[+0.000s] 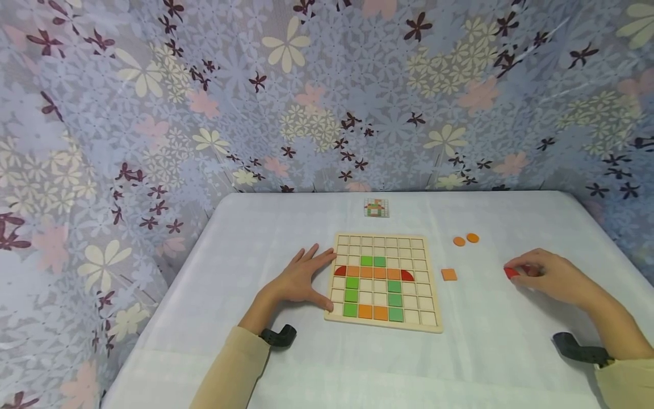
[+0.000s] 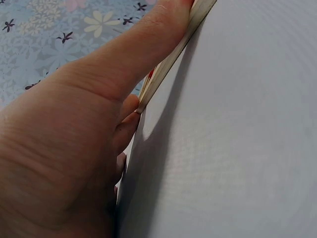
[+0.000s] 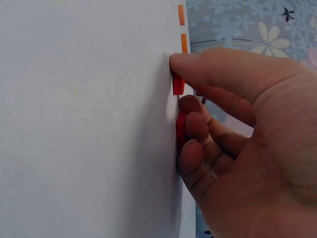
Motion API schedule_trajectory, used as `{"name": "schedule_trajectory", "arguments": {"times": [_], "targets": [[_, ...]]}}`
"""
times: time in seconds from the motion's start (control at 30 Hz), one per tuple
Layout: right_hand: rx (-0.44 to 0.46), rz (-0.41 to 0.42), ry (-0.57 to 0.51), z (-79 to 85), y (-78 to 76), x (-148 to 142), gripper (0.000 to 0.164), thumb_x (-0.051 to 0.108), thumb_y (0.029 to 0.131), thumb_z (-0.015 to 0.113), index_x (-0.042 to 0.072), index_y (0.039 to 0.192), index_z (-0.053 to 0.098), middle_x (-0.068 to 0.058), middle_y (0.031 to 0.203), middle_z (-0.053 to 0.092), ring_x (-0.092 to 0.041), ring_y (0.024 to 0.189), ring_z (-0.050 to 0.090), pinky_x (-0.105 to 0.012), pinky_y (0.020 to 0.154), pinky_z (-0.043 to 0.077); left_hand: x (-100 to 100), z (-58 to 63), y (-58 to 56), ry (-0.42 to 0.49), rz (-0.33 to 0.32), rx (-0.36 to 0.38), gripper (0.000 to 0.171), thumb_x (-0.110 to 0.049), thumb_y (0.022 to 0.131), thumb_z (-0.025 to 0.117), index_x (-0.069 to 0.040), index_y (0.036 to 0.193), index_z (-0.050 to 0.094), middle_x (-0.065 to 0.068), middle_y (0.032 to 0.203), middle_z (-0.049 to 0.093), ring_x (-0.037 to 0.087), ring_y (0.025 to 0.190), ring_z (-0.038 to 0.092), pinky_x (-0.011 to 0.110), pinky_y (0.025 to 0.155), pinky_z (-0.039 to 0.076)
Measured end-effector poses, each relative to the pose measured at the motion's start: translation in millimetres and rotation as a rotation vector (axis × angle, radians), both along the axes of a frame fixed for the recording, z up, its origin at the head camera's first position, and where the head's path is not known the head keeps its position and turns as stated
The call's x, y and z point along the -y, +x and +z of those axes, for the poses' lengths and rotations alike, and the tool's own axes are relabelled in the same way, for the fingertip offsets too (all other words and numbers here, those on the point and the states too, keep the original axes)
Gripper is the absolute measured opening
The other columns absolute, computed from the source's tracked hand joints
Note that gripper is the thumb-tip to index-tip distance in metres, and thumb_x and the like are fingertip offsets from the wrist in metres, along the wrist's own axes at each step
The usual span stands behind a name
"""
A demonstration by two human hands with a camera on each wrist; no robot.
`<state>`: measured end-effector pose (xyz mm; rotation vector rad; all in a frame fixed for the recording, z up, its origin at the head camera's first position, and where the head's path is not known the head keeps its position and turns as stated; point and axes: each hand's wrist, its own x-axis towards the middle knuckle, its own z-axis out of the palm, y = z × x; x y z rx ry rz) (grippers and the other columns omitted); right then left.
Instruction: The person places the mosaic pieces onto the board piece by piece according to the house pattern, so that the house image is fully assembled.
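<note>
A wooden grid board lies on the white-covered table, holding green and orange squares and a dark red quarter-round piece at each end of an orange row. My left hand rests at its left side with fingers spread, thumb and fingertips touching the edge; the left wrist view shows the thumb on the frame. Off to the right, my right hand pinches a red piece between thumb and finger, close to the tabletop. A second red piece shows by the other fingertips, partly hidden.
Between the board and my right hand lies a loose orange square. Two orange discs sit farther back. Behind the board is a small card with a coloured grid picture. A flowered curtain hangs along the table's far edge.
</note>
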<state>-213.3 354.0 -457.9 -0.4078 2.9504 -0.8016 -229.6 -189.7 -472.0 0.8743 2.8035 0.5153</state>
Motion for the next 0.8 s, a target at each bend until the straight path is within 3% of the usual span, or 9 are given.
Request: {"name": "schedule_trajectory", "arguments": {"times": [0.17, 0.43, 0.8], "targets": [[0.016, -0.005, -0.026, 0.2, -0.6, 8, 0.043, 0.038, 0.086, 0.072, 0.007, 0.117, 0.068, -0.013, 0.109, 0.060, -0.019, 0.083, 0.048, -0.031, 0.065, 0.044, 1, -0.9, -0.1, 0.008, -0.002, -0.002, 0.121, -0.083, 0.055, 0.068, -0.026, 0.154, 0.025, -0.013, 0.158, 0.017, 0.023, 0.146, 0.001, 0.045, 0.116, -0.001], [0.017, 0.019, -0.060, 2.7, -3.6, 20, 0.041, 0.036, 0.087, 0.072, 0.008, 0.116, 0.068, -0.011, 0.108, 0.062, -0.015, 0.080, 0.051, -0.028, 0.061, 0.047, 2, -1.8, -1.1, 0.002, 0.007, 0.005, 0.123, -0.086, 0.053, 0.065, -0.028, 0.154, 0.025, -0.014, 0.158, 0.016, 0.021, 0.146, 0.000, 0.043, 0.116, -0.002], [0.069, 0.032, -0.096, 7.2, -7.2, 45, 0.042, 0.037, 0.087, 0.072, 0.008, 0.116, 0.067, -0.009, 0.107, 0.064, -0.022, 0.087, 0.057, -0.032, 0.065, 0.050, 0, 0.0, -0.7, 0.008, -0.003, 0.004, 0.122, -0.084, 0.054, 0.067, -0.026, 0.154, 0.025, -0.013, 0.158, 0.017, 0.022, 0.146, 0.001, 0.044, 0.116, -0.001]]}}
